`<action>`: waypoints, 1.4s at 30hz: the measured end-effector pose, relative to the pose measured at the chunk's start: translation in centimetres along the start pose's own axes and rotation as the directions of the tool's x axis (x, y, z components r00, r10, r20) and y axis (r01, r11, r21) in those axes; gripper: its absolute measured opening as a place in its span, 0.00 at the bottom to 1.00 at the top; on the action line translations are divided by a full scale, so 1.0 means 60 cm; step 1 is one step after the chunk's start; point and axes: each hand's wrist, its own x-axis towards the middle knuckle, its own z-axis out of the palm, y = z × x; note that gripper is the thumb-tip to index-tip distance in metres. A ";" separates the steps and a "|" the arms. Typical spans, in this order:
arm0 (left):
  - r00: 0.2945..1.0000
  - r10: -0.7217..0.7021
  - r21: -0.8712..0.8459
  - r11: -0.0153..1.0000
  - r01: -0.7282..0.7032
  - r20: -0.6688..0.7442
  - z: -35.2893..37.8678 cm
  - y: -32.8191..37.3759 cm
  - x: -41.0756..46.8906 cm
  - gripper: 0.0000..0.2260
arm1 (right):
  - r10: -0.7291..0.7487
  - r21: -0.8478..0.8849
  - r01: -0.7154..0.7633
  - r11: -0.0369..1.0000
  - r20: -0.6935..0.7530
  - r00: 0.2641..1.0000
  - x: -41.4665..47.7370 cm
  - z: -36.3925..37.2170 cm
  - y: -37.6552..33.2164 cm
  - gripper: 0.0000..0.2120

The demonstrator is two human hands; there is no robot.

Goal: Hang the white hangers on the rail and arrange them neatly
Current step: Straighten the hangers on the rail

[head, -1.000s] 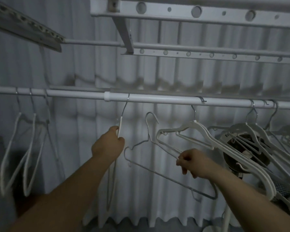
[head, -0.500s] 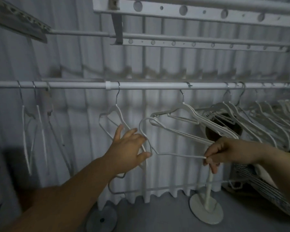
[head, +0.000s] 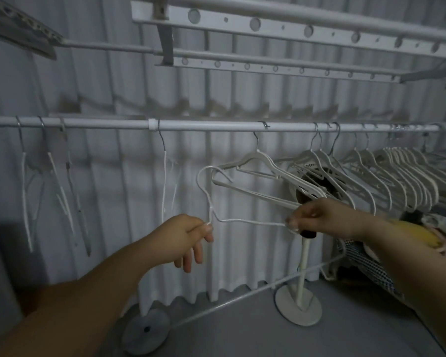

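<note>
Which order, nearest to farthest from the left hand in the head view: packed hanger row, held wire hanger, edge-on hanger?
1. Wire hanger, pinched by the left hand.
2. Edge-on hanger, just above, on the rail.
3. Packed hanger row, far right on the rail.

rail (head: pixel 216 125): smooth white-painted tube | wire hanger (head: pixel 250 221): white-coated wire | hangers at 3 o'clock (head: pixel 407 176): matt white plastic (hooks (head: pixel 257 143) bare shiny metal) | curtain (head: pixel 129 202): white cloth
</note>
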 end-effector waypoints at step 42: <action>0.779 -0.294 -0.585 0.803 -0.113 -0.553 -0.030 0.091 0.333 0.14 | 0.136 0.611 0.024 0.792 -0.214 0.967 0.267 -0.048 0.155 0.05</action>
